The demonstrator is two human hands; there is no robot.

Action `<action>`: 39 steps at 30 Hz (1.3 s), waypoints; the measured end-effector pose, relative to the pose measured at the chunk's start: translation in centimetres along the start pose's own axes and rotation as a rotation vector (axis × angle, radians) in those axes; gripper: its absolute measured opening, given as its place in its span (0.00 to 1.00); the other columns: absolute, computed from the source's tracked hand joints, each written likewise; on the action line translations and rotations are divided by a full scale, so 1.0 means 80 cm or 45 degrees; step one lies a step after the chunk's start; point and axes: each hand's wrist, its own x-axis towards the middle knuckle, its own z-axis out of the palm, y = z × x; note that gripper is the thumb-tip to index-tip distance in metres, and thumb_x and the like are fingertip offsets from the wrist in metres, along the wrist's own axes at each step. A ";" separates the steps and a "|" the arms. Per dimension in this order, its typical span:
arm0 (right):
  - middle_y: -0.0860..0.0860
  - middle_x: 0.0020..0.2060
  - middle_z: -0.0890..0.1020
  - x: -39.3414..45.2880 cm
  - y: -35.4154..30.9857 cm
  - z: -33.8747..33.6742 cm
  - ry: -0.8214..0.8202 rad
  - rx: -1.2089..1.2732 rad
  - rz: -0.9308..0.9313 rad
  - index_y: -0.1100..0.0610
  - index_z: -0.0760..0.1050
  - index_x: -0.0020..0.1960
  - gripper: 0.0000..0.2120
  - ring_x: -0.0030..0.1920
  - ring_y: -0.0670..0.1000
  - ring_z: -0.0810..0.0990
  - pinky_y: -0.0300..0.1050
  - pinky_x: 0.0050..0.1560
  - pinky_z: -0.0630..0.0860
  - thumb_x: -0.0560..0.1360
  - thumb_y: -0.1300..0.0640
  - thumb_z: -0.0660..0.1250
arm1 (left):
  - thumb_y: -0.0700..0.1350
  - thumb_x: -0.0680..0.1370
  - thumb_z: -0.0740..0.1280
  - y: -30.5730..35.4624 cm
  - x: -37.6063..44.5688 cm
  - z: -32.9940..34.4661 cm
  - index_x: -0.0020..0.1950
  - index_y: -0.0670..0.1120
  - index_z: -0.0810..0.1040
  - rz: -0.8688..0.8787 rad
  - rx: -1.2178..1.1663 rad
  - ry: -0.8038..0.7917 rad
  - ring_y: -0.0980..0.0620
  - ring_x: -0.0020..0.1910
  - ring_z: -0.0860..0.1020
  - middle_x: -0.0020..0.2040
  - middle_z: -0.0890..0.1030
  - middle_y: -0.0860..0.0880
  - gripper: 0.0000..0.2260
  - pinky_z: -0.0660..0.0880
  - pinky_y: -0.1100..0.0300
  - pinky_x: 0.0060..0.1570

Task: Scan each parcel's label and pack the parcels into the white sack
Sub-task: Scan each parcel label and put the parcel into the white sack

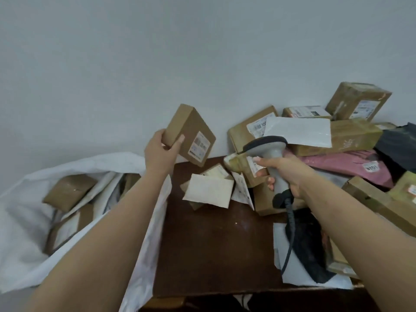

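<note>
1. Holding a small brown cardboard box (189, 135) up in the air, the left hand (160, 152) has its thumb curled over the near face and its fingers behind the box's left end; the box is tilted, with its white label (200, 145) turned toward the right.
2. Gripped in the right hand (285, 171) is a grey barcode scanner (271, 154): the fingers wrap round its handle, and its dark-rimmed head points left toward the held box, a little apart from it.
3. From the base of the scanner handle a dark coiled cable (290, 228) hangs down toward the near edge of the counter.
4. At the left lies the white sack (20, 233), its mouth open, with several brown parcels (68, 191) already inside; its edge drapes against the left side of the dark brown counter (209, 248).
5. In the middle of the counter, below the held box, a small box with a pale open flap (208, 193) rests beside a loose printed slip (242, 190).
6. Piled on the right half of the counter are more parcels: brown boxes (247, 131) against the far wall, one with a white sheet (297, 131) lying over it, a taped box (358, 101) on top at the far right, a pink mailer bag (346, 164), and a black bag (398, 143) at the right edge.
7. Nearer, a white mailer (279, 244) with black material (310, 251) on it lies under the right forearm.
8. Behind everything stands a plain pale wall (157, 52).
</note>
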 end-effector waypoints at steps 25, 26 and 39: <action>0.51 0.25 0.71 -0.076 -0.046 0.144 -0.226 -0.155 -0.289 0.58 0.73 0.47 0.08 0.22 0.47 0.64 0.37 0.23 0.66 0.77 0.56 0.71 | 0.48 0.75 0.73 -0.063 -0.032 -0.116 0.62 0.41 0.74 -0.613 -0.886 0.142 0.46 0.47 0.84 0.50 0.82 0.45 0.20 0.81 0.54 0.43; 0.51 0.25 0.71 -0.077 -0.046 0.146 -0.226 -0.150 -0.282 0.58 0.74 0.48 0.08 0.22 0.47 0.64 0.37 0.23 0.66 0.76 0.56 0.71 | 0.48 0.75 0.73 -0.064 -0.034 -0.118 0.61 0.41 0.74 -0.611 -0.888 0.151 0.46 0.48 0.84 0.50 0.82 0.45 0.19 0.82 0.54 0.45; 0.50 0.25 0.70 -0.085 -0.038 0.175 -0.271 -0.085 -0.247 0.58 0.73 0.49 0.09 0.20 0.46 0.64 0.37 0.21 0.66 0.76 0.55 0.71 | 0.48 0.76 0.72 -0.090 -0.045 -0.143 0.67 0.39 0.72 -0.625 -0.896 0.202 0.47 0.48 0.83 0.55 0.81 0.44 0.23 0.81 0.58 0.42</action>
